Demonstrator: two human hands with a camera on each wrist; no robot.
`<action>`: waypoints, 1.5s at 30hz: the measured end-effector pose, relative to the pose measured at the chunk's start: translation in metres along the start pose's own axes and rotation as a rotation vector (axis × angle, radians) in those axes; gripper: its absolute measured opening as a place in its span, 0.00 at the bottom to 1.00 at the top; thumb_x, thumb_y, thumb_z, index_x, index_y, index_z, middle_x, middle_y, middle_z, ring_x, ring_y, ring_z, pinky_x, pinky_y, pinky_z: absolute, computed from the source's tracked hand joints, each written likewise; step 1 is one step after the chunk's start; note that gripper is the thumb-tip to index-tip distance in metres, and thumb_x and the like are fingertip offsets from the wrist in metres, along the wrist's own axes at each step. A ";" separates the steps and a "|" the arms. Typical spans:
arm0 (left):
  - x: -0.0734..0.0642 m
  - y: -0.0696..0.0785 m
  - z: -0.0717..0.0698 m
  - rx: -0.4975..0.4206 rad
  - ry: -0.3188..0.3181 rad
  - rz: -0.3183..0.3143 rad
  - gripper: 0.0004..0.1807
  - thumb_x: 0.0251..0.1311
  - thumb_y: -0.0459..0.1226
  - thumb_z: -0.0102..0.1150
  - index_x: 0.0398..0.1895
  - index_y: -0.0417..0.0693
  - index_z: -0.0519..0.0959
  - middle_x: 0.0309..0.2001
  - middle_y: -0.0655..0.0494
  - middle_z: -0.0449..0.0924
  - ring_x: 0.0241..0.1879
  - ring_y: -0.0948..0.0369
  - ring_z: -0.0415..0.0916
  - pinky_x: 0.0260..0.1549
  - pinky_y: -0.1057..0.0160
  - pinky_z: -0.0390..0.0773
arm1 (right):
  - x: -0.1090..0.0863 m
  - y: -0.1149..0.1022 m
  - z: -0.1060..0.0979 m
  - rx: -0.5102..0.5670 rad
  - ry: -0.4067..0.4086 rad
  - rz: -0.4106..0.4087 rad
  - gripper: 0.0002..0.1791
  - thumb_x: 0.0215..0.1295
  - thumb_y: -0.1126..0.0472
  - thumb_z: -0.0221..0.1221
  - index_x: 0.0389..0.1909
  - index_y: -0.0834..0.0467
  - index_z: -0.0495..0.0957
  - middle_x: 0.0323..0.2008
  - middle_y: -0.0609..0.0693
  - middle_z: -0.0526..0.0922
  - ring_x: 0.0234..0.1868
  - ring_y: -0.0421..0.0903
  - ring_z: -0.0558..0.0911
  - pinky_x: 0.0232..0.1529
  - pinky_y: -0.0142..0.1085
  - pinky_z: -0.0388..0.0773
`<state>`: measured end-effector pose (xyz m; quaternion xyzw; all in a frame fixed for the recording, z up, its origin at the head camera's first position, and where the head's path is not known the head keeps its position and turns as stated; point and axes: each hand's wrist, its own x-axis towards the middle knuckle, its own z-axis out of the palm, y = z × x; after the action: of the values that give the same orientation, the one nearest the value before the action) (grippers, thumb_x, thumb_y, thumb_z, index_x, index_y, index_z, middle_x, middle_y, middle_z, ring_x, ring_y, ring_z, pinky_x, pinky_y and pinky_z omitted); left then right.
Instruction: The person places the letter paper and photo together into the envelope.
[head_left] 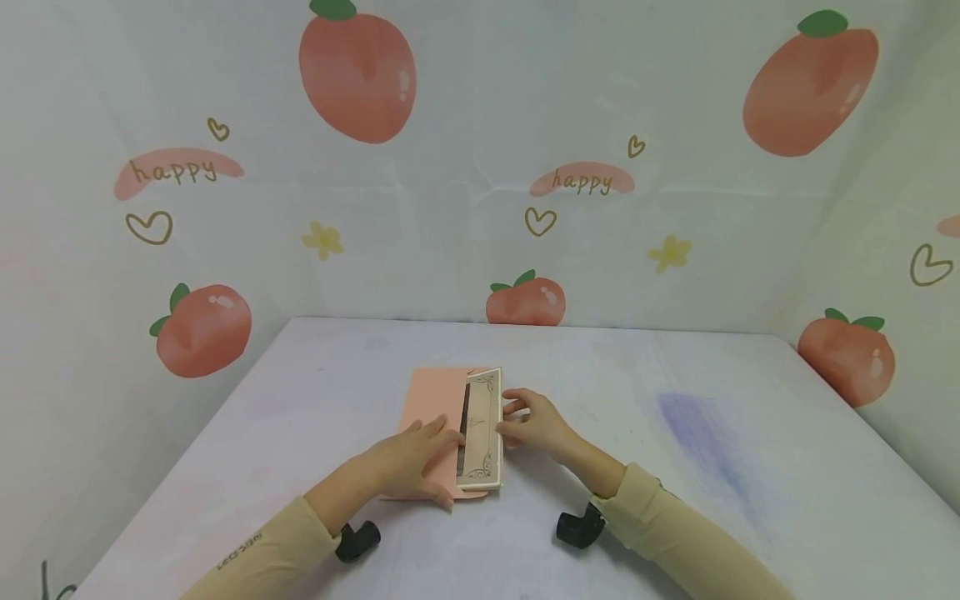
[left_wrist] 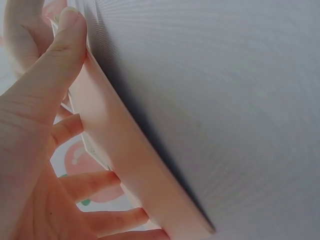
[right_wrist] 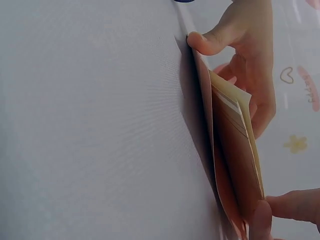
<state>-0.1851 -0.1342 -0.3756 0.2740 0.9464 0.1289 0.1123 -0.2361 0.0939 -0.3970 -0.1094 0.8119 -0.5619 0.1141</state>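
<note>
A flat pink paper envelope [head_left: 433, 395] lies on the table. From its right side shows a cream card [head_left: 482, 425] with ornate corner patterns and a dark strip along its left edge. My left hand [head_left: 411, 460] rests on the envelope, fingers spread, with the thumb at the near edge; the left wrist view shows the fingertips along the envelope's edge [left_wrist: 115, 130]. With thumb and fingers, my right hand [head_left: 538, 427] pinches the card's right edge. In the right wrist view the card [right_wrist: 237, 145] stands tilted up, apart from the pink layer [right_wrist: 206, 105] beneath it.
The white table [head_left: 750, 467] has a faint purple smudge at the right. Behind it hangs a white backdrop [head_left: 450, 208] printed with peaches, hearts and flowers. Black wrist-worn devices [head_left: 358, 542] show below both sleeves.
</note>
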 end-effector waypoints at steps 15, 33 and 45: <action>-0.001 0.004 -0.001 -0.008 -0.001 -0.022 0.44 0.39 0.62 0.66 0.61 0.58 0.64 0.70 0.38 0.56 0.63 0.29 0.57 0.55 0.35 0.67 | 0.000 -0.001 0.007 -0.019 -0.013 -0.026 0.33 0.52 0.73 0.61 0.61 0.72 0.63 0.42 0.61 0.75 0.33 0.40 0.80 0.31 0.34 0.83; 0.000 0.004 -0.001 -0.005 -0.008 -0.032 0.45 0.39 0.63 0.65 0.62 0.58 0.64 0.70 0.38 0.55 0.64 0.30 0.56 0.55 0.35 0.67 | 0.001 -0.002 0.013 -0.053 -0.039 -0.085 0.33 0.50 0.73 0.61 0.60 0.75 0.63 0.42 0.63 0.76 0.33 0.41 0.80 0.30 0.33 0.82; 0.000 0.002 0.000 -0.010 -0.002 -0.021 0.43 0.39 0.62 0.66 0.60 0.59 0.64 0.70 0.37 0.55 0.63 0.29 0.57 0.54 0.34 0.68 | 0.001 -0.003 0.015 -0.086 -0.009 -0.102 0.32 0.49 0.73 0.62 0.58 0.75 0.65 0.43 0.64 0.76 0.36 0.43 0.81 0.31 0.31 0.81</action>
<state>-0.1838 -0.1324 -0.3747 0.2635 0.9485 0.1321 0.1158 -0.2320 0.0789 -0.3995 -0.1580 0.8282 -0.5310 0.0840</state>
